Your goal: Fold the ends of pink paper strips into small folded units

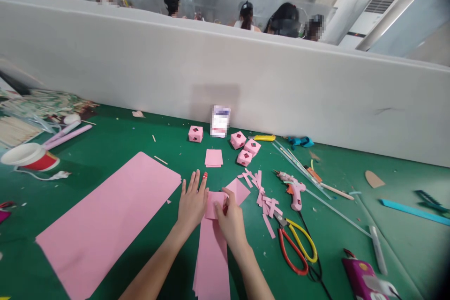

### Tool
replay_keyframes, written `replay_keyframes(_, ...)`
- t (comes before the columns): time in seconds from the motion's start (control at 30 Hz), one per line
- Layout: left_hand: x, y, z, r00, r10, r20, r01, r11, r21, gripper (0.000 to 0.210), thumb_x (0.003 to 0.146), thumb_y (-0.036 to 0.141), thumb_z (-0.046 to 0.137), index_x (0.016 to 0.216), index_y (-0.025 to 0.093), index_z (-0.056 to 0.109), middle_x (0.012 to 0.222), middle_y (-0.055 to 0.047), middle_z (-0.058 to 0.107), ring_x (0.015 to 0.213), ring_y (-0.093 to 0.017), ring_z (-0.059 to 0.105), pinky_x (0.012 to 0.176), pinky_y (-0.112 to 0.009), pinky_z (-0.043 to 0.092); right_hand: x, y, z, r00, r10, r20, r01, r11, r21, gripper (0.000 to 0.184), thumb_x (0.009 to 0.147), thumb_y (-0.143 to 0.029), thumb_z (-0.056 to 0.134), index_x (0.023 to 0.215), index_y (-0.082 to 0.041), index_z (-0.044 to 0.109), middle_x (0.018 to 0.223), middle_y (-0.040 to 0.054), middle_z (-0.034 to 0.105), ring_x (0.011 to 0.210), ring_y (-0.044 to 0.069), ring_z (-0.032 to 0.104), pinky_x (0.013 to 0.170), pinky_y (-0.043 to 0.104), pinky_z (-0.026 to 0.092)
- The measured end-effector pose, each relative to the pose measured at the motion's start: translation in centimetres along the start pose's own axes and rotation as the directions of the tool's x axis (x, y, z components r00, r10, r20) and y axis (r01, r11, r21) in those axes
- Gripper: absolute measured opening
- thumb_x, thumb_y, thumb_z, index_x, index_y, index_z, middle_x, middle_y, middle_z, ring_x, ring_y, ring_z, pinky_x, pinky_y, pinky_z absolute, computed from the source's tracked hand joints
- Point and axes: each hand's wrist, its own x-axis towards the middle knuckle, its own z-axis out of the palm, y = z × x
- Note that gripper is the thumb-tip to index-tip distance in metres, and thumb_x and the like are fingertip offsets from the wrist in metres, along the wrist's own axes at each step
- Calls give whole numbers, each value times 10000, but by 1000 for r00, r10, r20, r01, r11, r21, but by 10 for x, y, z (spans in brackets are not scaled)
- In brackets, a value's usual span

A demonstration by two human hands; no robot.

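Note:
My left hand (pixel 192 198) lies flat with its fingers stretched out, its edge touching a small pink paper square (pixel 211 206). Thumb and fingers of my right hand (pixel 230 218) pinch the right edge of that square. Beneath both lie long pink paper strips (pixel 213 262) running toward me. Another pink paper piece (pixel 239 191) sticks out past my right fingertips. Farther off sits a small stack of pink squares (pixel 213 158). Cut pink scraps (pixel 262 192) are scattered right of my right hand, beside scissors (pixel 293 243) with red and yellow handles.
A large pink sheet (pixel 108 225) covers the left. Folded pink paper boxes (pixel 238 140) stand near the white partition (pixel 225 65). To the right lie a pink glue gun (pixel 293 190), a yellow cutter (pixel 262 138) and a purple device (pixel 363 276). A paper cup (pixel 31 157) stands left.

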Motion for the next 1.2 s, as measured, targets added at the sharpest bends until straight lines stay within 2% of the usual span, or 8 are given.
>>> replay_keyframes(0.23,0,0,-3,1000,-2,14,2,1000,13,522,1055,296,314,1540,125,406,1621,-193,333,1503,-347,336,1171,-614,316,-4,0,-4,1000,2,28,4,981,-192,434,953,-247,429,1372,-168,507,830,48,735,707,247,721,612,272,447)
replay_keyframes(0.47,-1,0,-2,1000,-5,15,5,1000,17,511,1055,294,328,1530,133,425,1623,-180,336,1510,-331,325,1194,-589,291,-4,-1,-7,999,24,35,-15,973,-232,427,947,-230,445,1363,-168,512,845,63,757,741,262,739,626,273,450)
replay_keyframes(0.57,0,1,-4,1000,-5,13,4,1000,15,517,1057,296,323,1536,125,412,1623,-184,334,1511,-334,323,1187,-594,301,-6,0,-8,999,29,32,-21,976,-217,425,937,-227,446,1350,-164,524,756,40,719,694,259,718,618,277,441)
replay_keyframes(0.7,0,2,-5,1000,-4,9,4,1000,5,516,1054,291,323,1530,120,422,1615,-190,346,1506,-341,330,1182,-601,306,-9,-2,-14,1000,17,25,-14,993,-114,442,921,-280,492,1344,-157,510,660,-15,646,612,228,668,583,264,428)
replay_keyframes(0.93,0,2,-7,1000,-6,5,6,1000,-26,522,1048,281,322,1528,103,421,1612,-201,348,1504,-349,332,1183,-612,297,-18,-1,-20,998,54,43,-55,998,11,509,874,-273,544,1365,-157,481,675,-34,647,609,204,653,612,271,458)
replay_keyframes(1.2,-1,2,-5,1000,-18,-5,18,996,-91,543,1054,297,307,1547,78,368,1611,-201,356,1519,-338,298,1210,-604,243,-20,6,-22,996,56,66,-57,998,19,519,881,-240,530,1389,-160,462,704,-32,650,639,205,655,643,280,461)
